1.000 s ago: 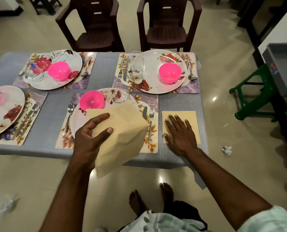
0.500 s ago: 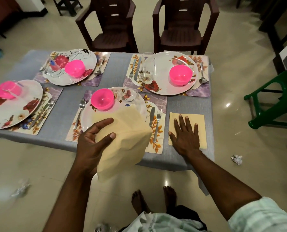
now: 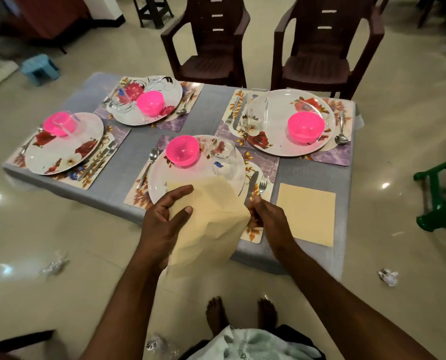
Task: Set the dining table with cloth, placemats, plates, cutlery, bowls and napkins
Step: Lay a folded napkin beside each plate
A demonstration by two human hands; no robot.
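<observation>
Over the table's near edge, both hands gripped a stack of napkins (image 3: 208,219), left hand (image 3: 162,224) beneath, right hand (image 3: 268,219) pinching its right edge, one laid napkin (image 3: 306,213) nearest that right hand.
</observation>
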